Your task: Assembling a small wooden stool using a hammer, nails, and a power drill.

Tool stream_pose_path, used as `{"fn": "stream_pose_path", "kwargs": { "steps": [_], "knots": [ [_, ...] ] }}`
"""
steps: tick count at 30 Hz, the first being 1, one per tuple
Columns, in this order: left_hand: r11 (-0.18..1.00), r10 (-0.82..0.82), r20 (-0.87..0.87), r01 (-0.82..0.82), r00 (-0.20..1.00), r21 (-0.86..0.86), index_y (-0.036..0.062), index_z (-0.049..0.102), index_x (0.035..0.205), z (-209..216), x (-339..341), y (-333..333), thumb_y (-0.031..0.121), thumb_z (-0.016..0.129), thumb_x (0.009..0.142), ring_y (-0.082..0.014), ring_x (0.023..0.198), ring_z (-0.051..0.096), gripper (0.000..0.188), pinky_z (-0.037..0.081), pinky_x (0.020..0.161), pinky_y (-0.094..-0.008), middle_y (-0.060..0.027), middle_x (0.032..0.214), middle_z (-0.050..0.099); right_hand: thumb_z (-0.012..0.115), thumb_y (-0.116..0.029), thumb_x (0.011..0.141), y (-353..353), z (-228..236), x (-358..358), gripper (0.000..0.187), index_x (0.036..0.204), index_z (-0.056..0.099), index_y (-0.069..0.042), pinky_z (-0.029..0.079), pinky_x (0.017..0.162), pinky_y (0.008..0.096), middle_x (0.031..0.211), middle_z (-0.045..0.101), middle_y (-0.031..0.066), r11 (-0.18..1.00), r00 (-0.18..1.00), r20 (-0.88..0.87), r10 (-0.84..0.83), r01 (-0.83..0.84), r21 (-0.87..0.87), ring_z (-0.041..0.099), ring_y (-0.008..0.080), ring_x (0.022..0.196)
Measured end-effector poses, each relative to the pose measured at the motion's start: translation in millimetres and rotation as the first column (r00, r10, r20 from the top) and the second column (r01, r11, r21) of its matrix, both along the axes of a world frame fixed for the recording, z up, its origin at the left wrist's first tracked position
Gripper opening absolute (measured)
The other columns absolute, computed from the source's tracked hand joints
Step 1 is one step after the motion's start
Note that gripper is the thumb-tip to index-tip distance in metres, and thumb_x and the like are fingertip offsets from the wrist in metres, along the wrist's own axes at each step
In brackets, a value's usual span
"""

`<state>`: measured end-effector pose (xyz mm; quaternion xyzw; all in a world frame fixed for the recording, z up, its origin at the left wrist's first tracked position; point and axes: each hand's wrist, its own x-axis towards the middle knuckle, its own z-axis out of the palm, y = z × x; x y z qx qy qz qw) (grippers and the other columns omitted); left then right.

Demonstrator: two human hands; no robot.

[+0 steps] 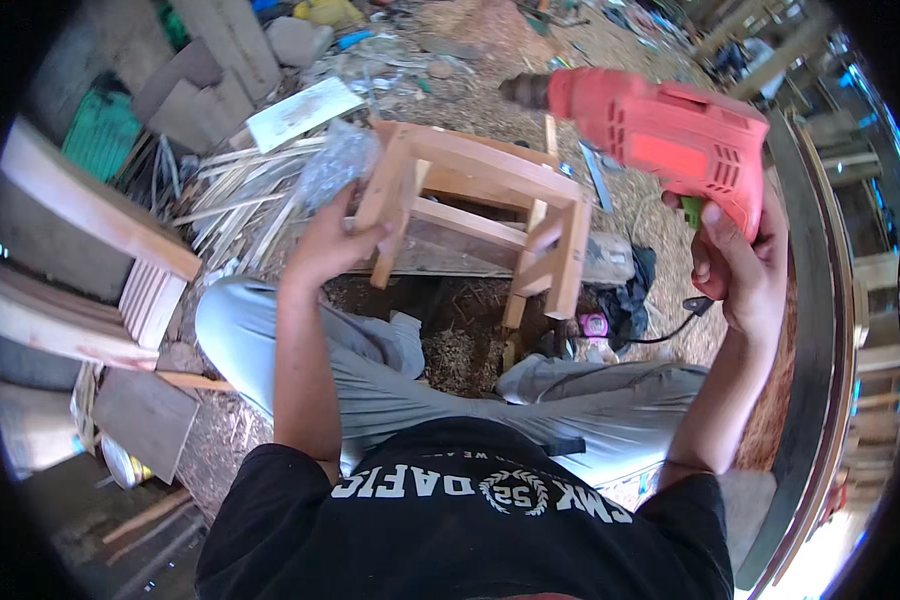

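In my right hand is a red power drill, raised at the right with its dark chuck pointing left. My fingers wrap its handle, close to the green trigger. A wooden stool frame made of pale legs and crossbars stands tilted in front of my knees. At its left side my left hand has thumb and fingers about the end of one leg; some fingertips are hidden. Crumpled clear plastic lies right beside those fingers. The drill is apart from the frame.
A plank lies under the frame. Thin wood strips and a pale board are piled at the left. Larger timber stands far left. A pink round object, black cloth and a dark cable lie right of centre.
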<state>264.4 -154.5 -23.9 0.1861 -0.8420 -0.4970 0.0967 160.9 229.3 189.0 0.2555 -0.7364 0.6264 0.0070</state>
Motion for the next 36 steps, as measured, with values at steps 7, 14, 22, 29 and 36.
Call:
{"fn": "stream_pose_path", "kwargs": {
  "steps": [7, 14, 22, 29, 36],
  "knots": [
    [0.892, -0.229, -0.270, 0.312, 0.935, 0.326, -0.0046, 0.030, 0.162, -35, 10, -2, 0.001, 0.066, 0.084, -0.0196, 0.142, 0.047, 0.086, 0.034, 0.119, -0.0342, -0.0139, 0.156, 0.048, 0.077, -0.020, 0.095, -109, 32, -6, 0.023, 0.113, 0.068, -0.008, 0.037, 0.045, 0.0204, 0.079, 0.069, -0.0030, 0.774, 0.940, 0.176, 0.291, -0.340, 0.535, 0.051, 0.0027, 0.052],
    [0.825, -0.197, -0.310, 0.328, 0.930, 0.459, -0.0028, 0.028, 0.163, -36, 10, -1, 0.000, 0.067, 0.084, -0.0190, 0.140, 0.049, 0.088, 0.036, 0.118, -0.0337, -0.0161, 0.156, 0.049, 0.077, -0.024, 0.095, -144, 38, -20, 0.022, 0.110, 0.068, -0.010, 0.034, 0.043, 0.0204, 0.080, 0.070, -0.0048, 0.732, 0.932, 0.153, 0.327, -0.353, 0.583, 0.050, 0.0019, 0.051],
    [0.809, -0.183, -0.262, 0.297, 0.947, 0.508, 0.0000, 0.027, 0.166, -34, 11, 2, -0.003, 0.060, 0.081, -0.0175, 0.140, 0.046, 0.092, 0.032, 0.120, -0.0349, -0.0083, 0.152, 0.050, 0.078, -0.021, 0.092, -147, 39, -18, 0.025, 0.111, 0.070, -0.006, 0.039, 0.050, 0.0235, 0.071, 0.058, -0.0049, 0.695, 0.911, 0.119, 0.395, -0.381, 0.610, 0.052, 0.0036, 0.056],
    [0.806, -0.200, -0.267, 0.313, 0.943, 0.503, 0.0014, 0.027, 0.166, -34, 9, 1, -0.002, 0.061, 0.080, -0.0185, 0.141, 0.046, 0.092, 0.031, 0.121, -0.0363, -0.0083, 0.153, 0.050, 0.077, -0.019, 0.092, -146, 34, -21, 0.027, 0.115, 0.071, -0.006, 0.039, 0.050, 0.0240, 0.074, 0.061, -0.0038, 0.692, 0.902, 0.101, 0.419, -0.389, 0.608, 0.052, 0.0042, 0.057],
    [0.810, -0.200, -0.261, 0.309, 0.945, 0.498, -0.0003, 0.028, 0.165, -28, 12, 1, -0.001, 0.061, 0.079, -0.0193, 0.144, 0.045, 0.091, 0.030, 0.122, -0.0368, -0.0101, 0.155, 0.049, 0.077, -0.019, 0.098, -147, 32, -24, 0.032, 0.126, 0.067, -0.007, 0.035, 0.044, 0.0201, 0.069, 0.058, -0.0046, 0.664, 0.897, 0.109, 0.427, -0.393, 0.636, 0.049, 0.0014, 0.050]
  ]
}}
